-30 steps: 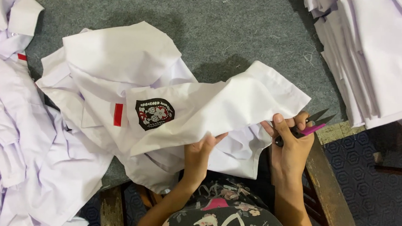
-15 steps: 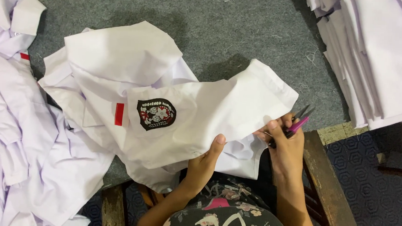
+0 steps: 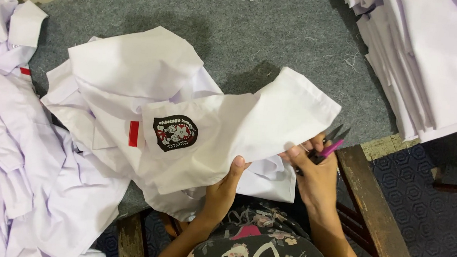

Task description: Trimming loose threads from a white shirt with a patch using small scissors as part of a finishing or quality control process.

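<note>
Compared to a second ago the sleeve has been pulled up and a bit left, and the right hand (image 3: 318, 173) has slid in under its cuffed edge, so the snips sit closer to the fabric than before.

That right hand is mostly curled, fingers wrapped around small thread snips (image 3: 329, 146) with a pink plastic body and dark metal blades poking out up and to the right, just beside the cuff. The left hand (image 3: 223, 189) is pinching the lower edge of the sleeve, thumb on top, fingers hidden underneath the cloth.

The white shirt (image 3: 151, 92) is thin, crisp woven cotton by the look of it, creased and crumpled, with a stitched hem on the sleeve end. There's a dark shield-shaped embroidered badge (image 3: 175, 132) on the sleeve and a little red tag (image 3: 133, 133) next to it.

All of it lies on a table covered in grey felt-like cloth (image 3: 276, 36), fuzzy and scattered with loose thread bits. A heap of crumpled white shirts (image 3: 10, 157) sits on the left, a neat folded stack (image 3: 433, 61) top right. A worn wooden rail (image 3: 374, 206) edges the table, over dark patterned flooring (image 3: 434, 220).
</note>
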